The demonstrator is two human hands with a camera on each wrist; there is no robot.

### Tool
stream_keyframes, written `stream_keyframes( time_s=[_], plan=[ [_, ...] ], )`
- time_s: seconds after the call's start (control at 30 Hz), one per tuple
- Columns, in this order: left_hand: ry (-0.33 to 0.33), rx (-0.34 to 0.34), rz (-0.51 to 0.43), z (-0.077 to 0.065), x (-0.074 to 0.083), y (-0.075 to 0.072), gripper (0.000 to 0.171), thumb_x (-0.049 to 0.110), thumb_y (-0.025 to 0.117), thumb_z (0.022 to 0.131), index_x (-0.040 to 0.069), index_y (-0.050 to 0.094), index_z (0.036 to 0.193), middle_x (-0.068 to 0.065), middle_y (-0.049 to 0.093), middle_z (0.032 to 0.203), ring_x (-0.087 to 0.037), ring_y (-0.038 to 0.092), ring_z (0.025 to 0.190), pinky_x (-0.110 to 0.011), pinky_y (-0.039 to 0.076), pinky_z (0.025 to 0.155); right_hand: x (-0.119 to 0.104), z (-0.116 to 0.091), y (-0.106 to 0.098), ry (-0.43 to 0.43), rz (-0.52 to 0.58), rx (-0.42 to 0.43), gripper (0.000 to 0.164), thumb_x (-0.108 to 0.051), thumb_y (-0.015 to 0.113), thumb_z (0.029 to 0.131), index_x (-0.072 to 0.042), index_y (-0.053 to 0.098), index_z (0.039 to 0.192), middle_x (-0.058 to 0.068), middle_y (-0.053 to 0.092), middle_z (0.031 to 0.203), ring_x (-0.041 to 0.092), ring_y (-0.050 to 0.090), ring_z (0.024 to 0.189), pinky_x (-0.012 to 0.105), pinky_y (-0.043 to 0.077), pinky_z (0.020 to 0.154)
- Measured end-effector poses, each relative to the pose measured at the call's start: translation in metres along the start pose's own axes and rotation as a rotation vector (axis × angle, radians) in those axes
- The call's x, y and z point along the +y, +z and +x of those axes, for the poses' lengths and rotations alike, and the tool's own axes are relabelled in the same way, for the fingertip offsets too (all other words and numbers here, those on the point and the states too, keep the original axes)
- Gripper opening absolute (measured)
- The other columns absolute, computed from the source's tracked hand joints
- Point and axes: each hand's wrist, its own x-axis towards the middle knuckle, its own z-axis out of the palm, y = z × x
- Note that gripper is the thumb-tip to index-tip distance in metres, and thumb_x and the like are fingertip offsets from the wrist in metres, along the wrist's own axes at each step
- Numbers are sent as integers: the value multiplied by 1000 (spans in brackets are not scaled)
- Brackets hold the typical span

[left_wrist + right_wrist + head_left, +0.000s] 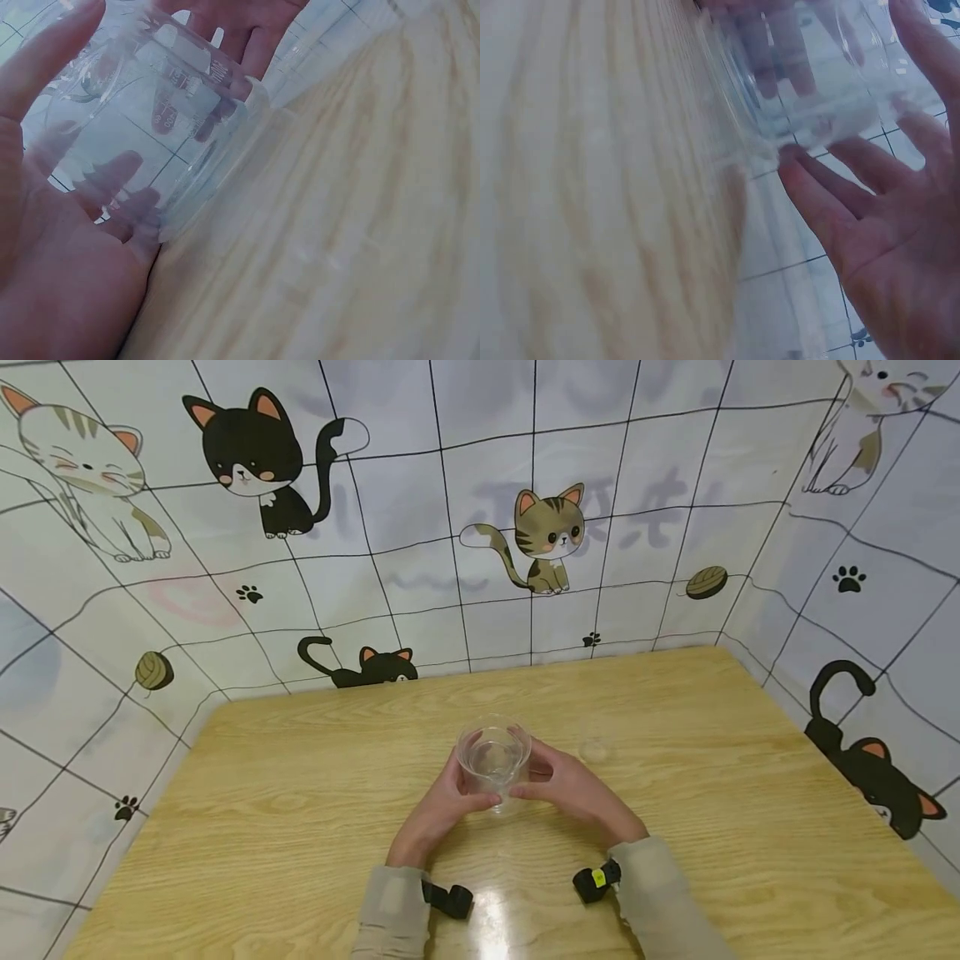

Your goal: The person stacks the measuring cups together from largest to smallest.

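Note:
A clear beaker is held upright between both hands near the middle of the wooden table. Around its left side, the left hand curls with the thumb across the near face. The right hand holds the opposite side, its thumb also at the front. In the left wrist view, white measuring marks show on the beaker wall. Close to the beaker's base in the right wrist view, the right fingertips touch the glass. I cannot tell whether the base touches the table or how much liquid is inside.
Another small transparent round object stands on the table to the right of the beaker; its kind is unclear. White sheets printed with cats and grid lines enclose the table at the back and sides.

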Motion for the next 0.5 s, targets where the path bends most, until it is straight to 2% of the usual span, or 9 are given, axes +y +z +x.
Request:
stream_keyframes(
  time_s=[0.1, 0.2, 0.43, 0.5],
  plan=[
    [-9, 24, 44, 4, -7, -1, 91, 11, 75, 70, 30, 18, 139, -4, 29, 139, -23, 27, 127, -44, 17, 103, 5, 2, -3, -16, -18, -5, 83, -40, 72, 71, -41, 23, 138, 0, 51, 125, 16, 50, 111, 34, 40, 91],
    [-13, 44, 79, 7, -10, -1, 93, 14, 77, 68, 33, 19, 138, -3, 31, 137, -21, 30, 124, -43, 20, 101, 1, 1, -4, 5, -19, -1, 83, -39, 73, 70, -41, 25, 137, 2, 52, 124, 18, 51, 109, 35, 41, 90],
    [-24, 60, 90, 5, -12, -1, 91, 13, 78, 67, 35, 23, 136, 0, 36, 133, -18, 34, 122, -42, 23, 100, -32, -11, -4, 9, -87, -16, 86, -29, 73, 73, -22, 23, 142, 6, 41, 135, 23, 41, 120, 44, 31, 98],
    [-28, 62, 90, 4, -12, -2, 90, 13, 79, 66, 35, 25, 135, 0, 37, 132, -18, 35, 121, -42, 23, 100, -37, -13, -6, 11, -98, -31, 84, -28, 73, 74, -21, 25, 142, 4, 40, 136, 22, 39, 122, 45, 30, 98]
  ],
)
